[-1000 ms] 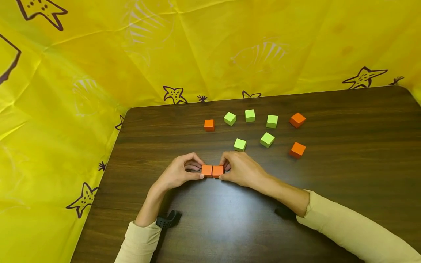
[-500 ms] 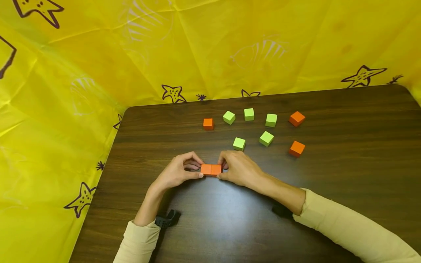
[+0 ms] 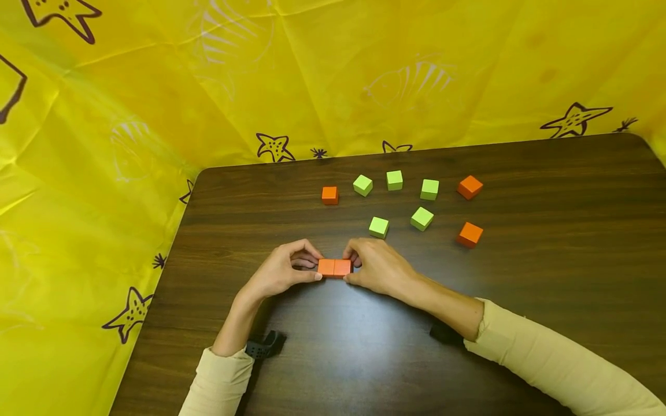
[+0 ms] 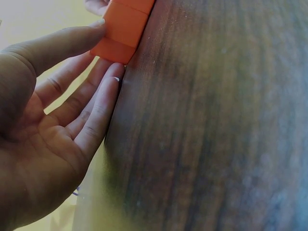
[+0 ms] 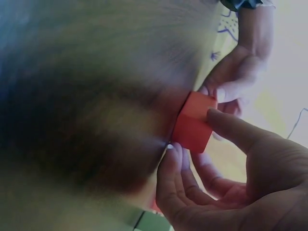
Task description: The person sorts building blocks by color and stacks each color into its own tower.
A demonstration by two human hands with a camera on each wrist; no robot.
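Note:
Two orange cubes stand side by side on the dark wooden table, their faces meeting at a thin seam. My left hand (image 3: 283,268) pinches the left orange cube (image 3: 326,267) between thumb and fingertips. From the other side my right hand (image 3: 380,267) pinches the right orange cube (image 3: 341,267) in the same manner. In the left wrist view the thumb lies along the near face of the orange cube (image 4: 126,26), with the lower fingers close to the tabletop. The right wrist view shows the thumb and forefinger at the orange cube (image 5: 195,130).
Beyond the hands lie several green cubes, the nearest green cube (image 3: 378,227) just behind the right hand. An orange cube (image 3: 330,195) sits at the back left, and two more, a far orange cube (image 3: 470,187) and a nearer orange cube (image 3: 470,234), at the right. A yellow patterned cloth (image 3: 333,75) hangs behind the table (image 3: 546,231).
The right hand has shifted slightly left with its cube, closing the narrow gap to the left cube. In the last half second the hands have stayed nearly still.

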